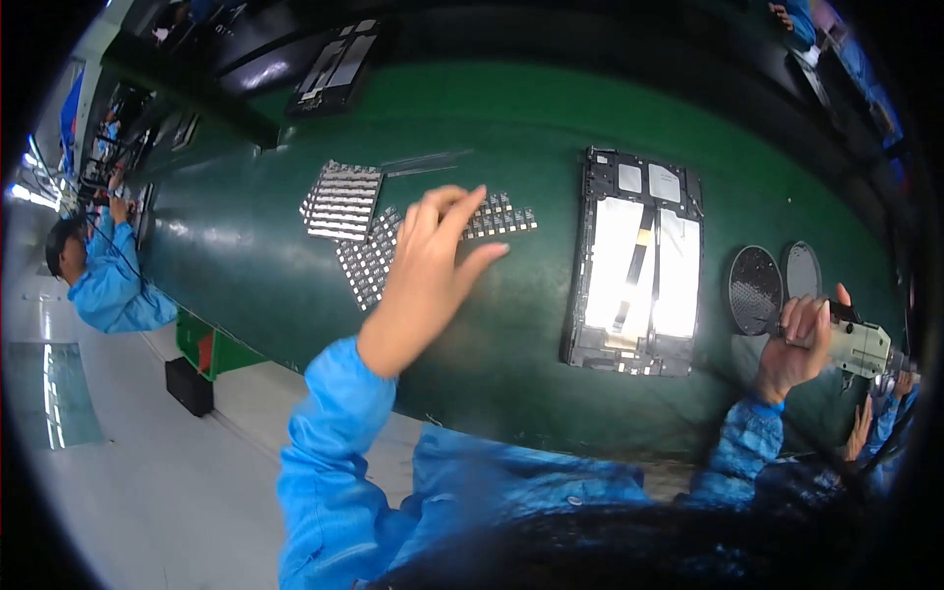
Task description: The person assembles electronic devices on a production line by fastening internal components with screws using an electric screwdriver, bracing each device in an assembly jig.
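My left hand (425,270) hovers at or just over sheets of small black-and-white parts (367,267), thumb and forefinger apart, with nothing seen between them. One more sheet section (501,218) shows beyond its fingers. Whether the fingertips touch the sheets, I cannot tell. A stack of pale striped strips (344,200) lies beside them. My right hand (798,344), at the right, is closed around what looks like a beige and black electric screwdriver (857,346). Between my hands lies an opened tablet (637,258) with silver battery cells and a dark ribbon cable.
Two round dark dishes (755,288) stand near my right hand. Thin clear strips (425,161) lie beyond the sheets. A second device (336,67) rests at the back of the green table (236,226). Co-workers sit at the left (110,280) and far right, where a hand (860,430) shows.
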A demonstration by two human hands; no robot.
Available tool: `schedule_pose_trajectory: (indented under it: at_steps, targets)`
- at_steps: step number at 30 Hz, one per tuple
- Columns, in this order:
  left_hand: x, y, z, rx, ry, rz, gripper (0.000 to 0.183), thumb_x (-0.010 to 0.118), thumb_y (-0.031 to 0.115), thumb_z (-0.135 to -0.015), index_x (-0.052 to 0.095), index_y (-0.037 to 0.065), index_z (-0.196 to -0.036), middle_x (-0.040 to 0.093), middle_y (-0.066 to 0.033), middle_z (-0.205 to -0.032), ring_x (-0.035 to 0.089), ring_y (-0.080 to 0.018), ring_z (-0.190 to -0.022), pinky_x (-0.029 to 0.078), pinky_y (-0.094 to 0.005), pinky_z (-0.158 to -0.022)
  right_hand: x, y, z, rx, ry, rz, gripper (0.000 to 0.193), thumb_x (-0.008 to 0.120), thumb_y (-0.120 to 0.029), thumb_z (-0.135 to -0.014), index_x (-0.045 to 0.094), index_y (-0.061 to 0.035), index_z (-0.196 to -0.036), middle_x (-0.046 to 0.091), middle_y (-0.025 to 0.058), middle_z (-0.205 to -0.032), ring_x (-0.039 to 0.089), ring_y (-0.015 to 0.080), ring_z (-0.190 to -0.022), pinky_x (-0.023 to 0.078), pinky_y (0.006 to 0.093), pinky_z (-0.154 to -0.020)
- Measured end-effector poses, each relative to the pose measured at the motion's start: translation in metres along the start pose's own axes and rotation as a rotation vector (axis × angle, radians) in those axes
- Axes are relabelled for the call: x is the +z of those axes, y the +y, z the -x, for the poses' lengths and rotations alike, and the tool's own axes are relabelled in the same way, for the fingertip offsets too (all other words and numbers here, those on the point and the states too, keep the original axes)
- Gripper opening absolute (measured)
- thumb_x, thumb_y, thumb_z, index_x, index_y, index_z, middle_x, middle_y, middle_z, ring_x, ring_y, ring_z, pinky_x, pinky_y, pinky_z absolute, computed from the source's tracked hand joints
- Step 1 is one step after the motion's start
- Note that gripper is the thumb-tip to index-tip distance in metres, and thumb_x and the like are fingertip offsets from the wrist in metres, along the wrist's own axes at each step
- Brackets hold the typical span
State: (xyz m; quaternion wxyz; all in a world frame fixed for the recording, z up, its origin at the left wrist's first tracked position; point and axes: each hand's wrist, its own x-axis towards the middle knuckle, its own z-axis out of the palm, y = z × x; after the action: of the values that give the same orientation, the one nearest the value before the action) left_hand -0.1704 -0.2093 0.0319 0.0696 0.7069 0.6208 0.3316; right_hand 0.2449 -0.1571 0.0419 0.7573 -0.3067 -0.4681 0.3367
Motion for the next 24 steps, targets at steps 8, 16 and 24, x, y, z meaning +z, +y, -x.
schedule_pose_trajectory:
  at_steps: [8, 16, 24]
  targets:
    - [0.000, -0.020, -0.061, 0.034, -0.279, 0.077, 0.041, 0.083, 0.020, -0.075, 0.061, 0.003, -0.105, 0.062, -0.0108, -0.109, 0.058, -0.0283, -0.104, 0.042, -0.0399, -0.095, 0.067, -0.011, 0.027, 0.083, -0.117, -0.133, 0.047, 0.057, -0.019, -0.092, 0.045, -0.0008, -0.133, 0.040, -0.0034, -0.064, 0.040, 0.0077, -0.053, 0.036, 0.0262, -0.054]
    - [0.013, -0.021, -0.058, -0.008, -0.320, 0.366, 0.019, 0.076, 0.012, -0.081, 0.066, 0.003, -0.093, 0.066, -0.0077, -0.093, 0.063, -0.0231, -0.091, 0.045, -0.0369, -0.082, 0.125, 0.011, 0.064, 0.241, -0.195, 0.019, 0.034, 0.061, -0.001, -0.088, 0.049, 0.0012, -0.119, 0.047, 0.0028, -0.061, 0.045, 0.0125, -0.047, 0.042, 0.0305, -0.047]
    - [0.010, 0.002, -0.064, 0.181, -0.133, 0.271, 0.009, 0.073, 0.010, -0.083, 0.071, 0.004, -0.089, 0.068, -0.0070, -0.083, 0.063, -0.0210, -0.079, 0.043, -0.0335, -0.076, 0.137, 0.000, 0.055, 0.239, -0.133, -0.119, 0.029, 0.056, -0.007, -0.092, 0.053, -0.0011, -0.119, 0.039, -0.0009, -0.060, 0.037, 0.0092, -0.045, 0.037, 0.0285, -0.046]
